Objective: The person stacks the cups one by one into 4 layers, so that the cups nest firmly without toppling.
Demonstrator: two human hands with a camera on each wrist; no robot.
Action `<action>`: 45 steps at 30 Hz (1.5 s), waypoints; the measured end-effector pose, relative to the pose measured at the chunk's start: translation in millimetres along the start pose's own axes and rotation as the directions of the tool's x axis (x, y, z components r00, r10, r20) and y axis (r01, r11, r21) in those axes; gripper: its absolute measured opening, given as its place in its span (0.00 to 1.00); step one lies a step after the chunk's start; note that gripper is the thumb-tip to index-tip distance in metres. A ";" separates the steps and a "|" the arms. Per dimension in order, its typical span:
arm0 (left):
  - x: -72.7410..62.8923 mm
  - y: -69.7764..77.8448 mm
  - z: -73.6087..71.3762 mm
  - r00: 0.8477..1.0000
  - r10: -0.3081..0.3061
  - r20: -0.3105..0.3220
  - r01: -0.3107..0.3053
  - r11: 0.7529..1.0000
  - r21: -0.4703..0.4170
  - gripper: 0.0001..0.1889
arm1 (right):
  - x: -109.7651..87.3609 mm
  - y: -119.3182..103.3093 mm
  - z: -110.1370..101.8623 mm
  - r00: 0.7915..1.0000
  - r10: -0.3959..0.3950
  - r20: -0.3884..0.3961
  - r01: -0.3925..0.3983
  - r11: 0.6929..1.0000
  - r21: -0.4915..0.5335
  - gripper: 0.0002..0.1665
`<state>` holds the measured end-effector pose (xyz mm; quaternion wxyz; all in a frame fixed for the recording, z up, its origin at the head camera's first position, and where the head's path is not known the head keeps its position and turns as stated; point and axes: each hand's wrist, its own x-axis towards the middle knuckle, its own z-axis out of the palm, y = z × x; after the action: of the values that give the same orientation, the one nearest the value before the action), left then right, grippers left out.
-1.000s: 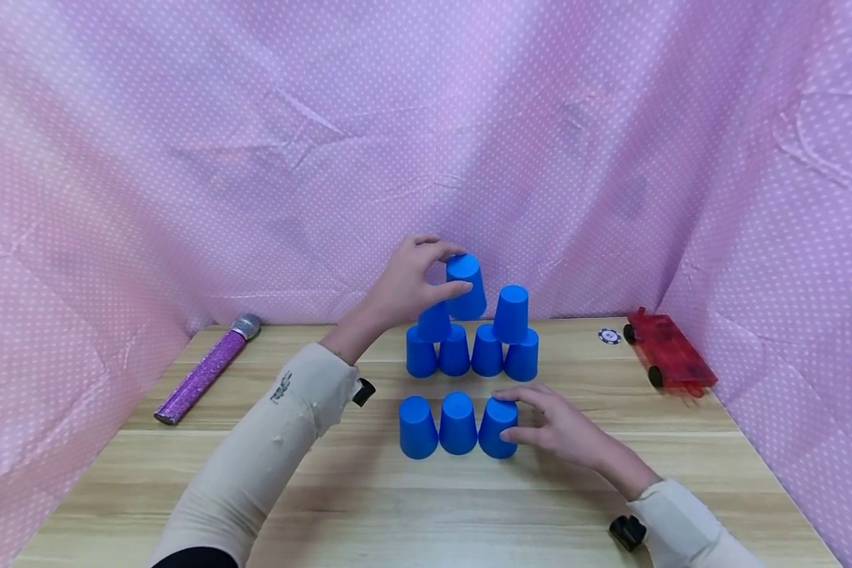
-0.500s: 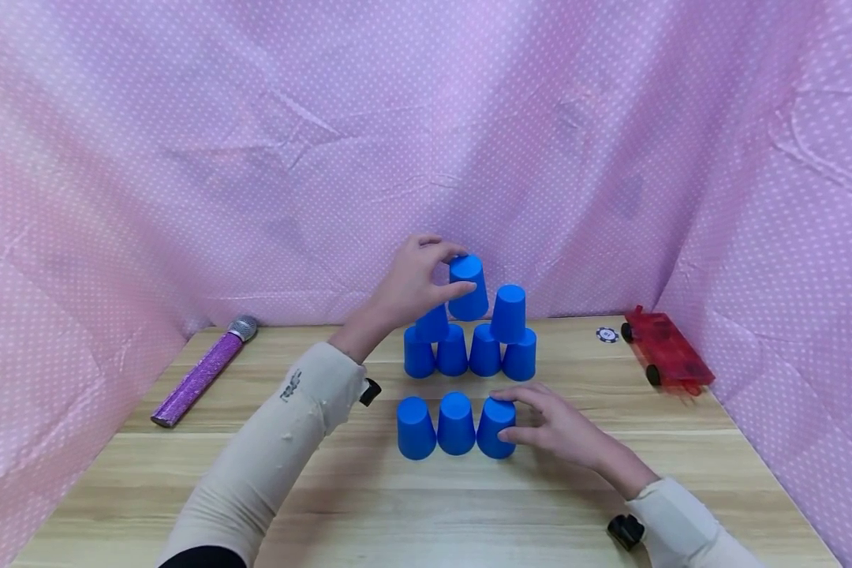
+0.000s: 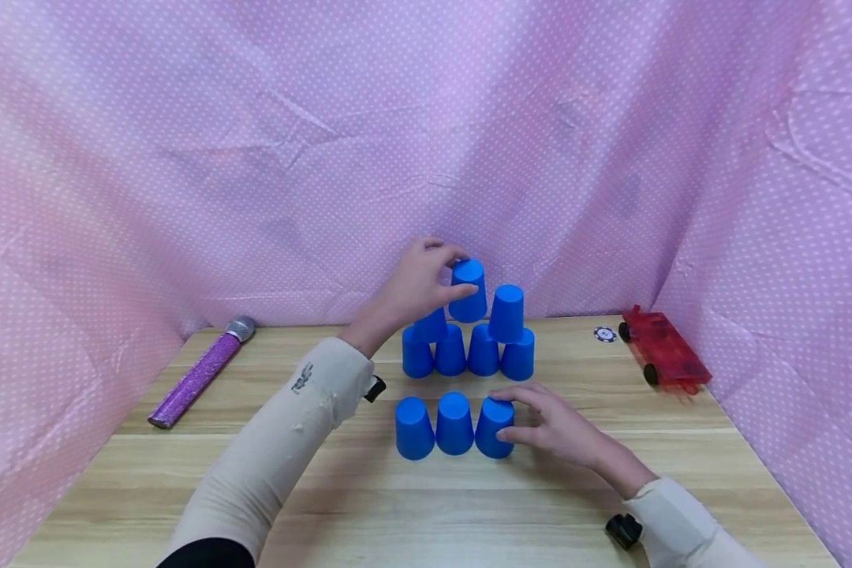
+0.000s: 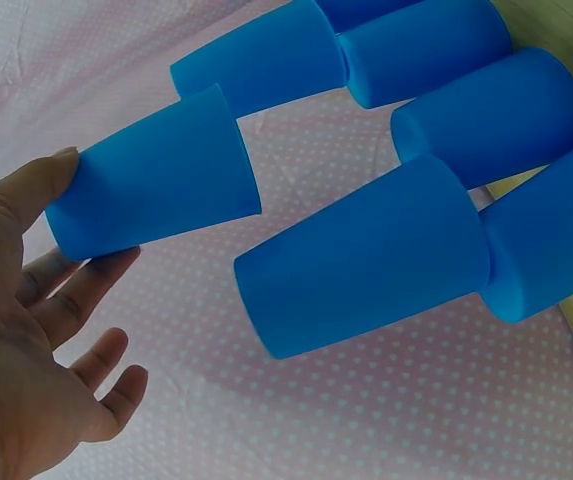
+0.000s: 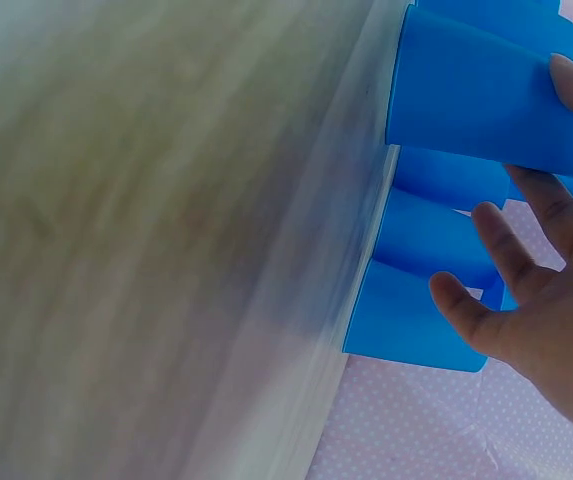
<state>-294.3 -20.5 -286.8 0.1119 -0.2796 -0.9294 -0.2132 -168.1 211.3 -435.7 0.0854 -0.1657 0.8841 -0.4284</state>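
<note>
My left hand (image 3: 420,280) pinches an upside-down blue cup (image 3: 468,296) between thumb and fingers near its closed end. That cup hangs level with the gap between two second-tier cups, one on the left (image 3: 431,325) and one on the right (image 3: 507,312); whether it touches them I cannot tell. Beneath them stands a back row of several upside-down blue cups (image 3: 483,351). Nearer, three more form a front row, with a left cup (image 3: 415,430) and a middle cup (image 3: 454,426). My right hand (image 3: 564,426) grips the rightmost front cup (image 5: 476,90) near its top, thumb and fingers on its sides.
A glittery purple microphone (image 3: 199,379) lies at the table's left. Toward the right back are a poker chip (image 3: 605,334) and a see-through red toy car (image 3: 666,351) with black wheels. Pink dotted cloth (image 3: 426,142) hangs behind the wooden table (image 3: 426,521) and along its sides.
My left hand has carried its cup slightly right and down relative to the second tier. The right hand keeps its grip on the front cup. The head view has shifted a little.
</note>
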 end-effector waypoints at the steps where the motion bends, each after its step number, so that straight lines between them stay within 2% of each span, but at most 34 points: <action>1: 0.9 -0.2 1.4 1.000 -0.005 0.005 0.005 1.000 0.005 0.29 | 0.0 0.3 0.2 1.000 0.000 0.000 0.000 1.000 -0.002 0.34; 20: 13.2 0.4 14.6 0.996 -0.033 0.080 0.025 0.996 0.090 0.29 | -0.1 -1.4 -0.4 1.000 0.020 0.001 -0.020 1.000 0.008 0.35; 27: 16.3 -1.0 17.8 0.994 -0.030 0.103 0.017 0.992 0.127 0.28 | -0.3 -4.2 0.0 1.000 0.013 -0.007 -0.013 1.000 -0.004 0.33; 31: 17.3 -1.9 20.3 0.993 -0.027 0.112 0.014 0.993 0.116 0.28 | 0.3 -4.6 0.5 1.000 0.017 -0.010 -0.017 1.000 -0.006 0.31; 45: 22.8 -7.1 33.3 0.990 -0.015 0.138 -0.010 0.984 0.176 0.28 | 3.2 -3.7 1.5 1.000 0.030 -0.009 -0.030 1.000 -0.002 0.32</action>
<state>-319.9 0.2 -311.2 0.0707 -0.2815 -0.9506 -0.1103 -169.8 206.8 -433.8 0.0877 -0.1508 0.8873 -0.4270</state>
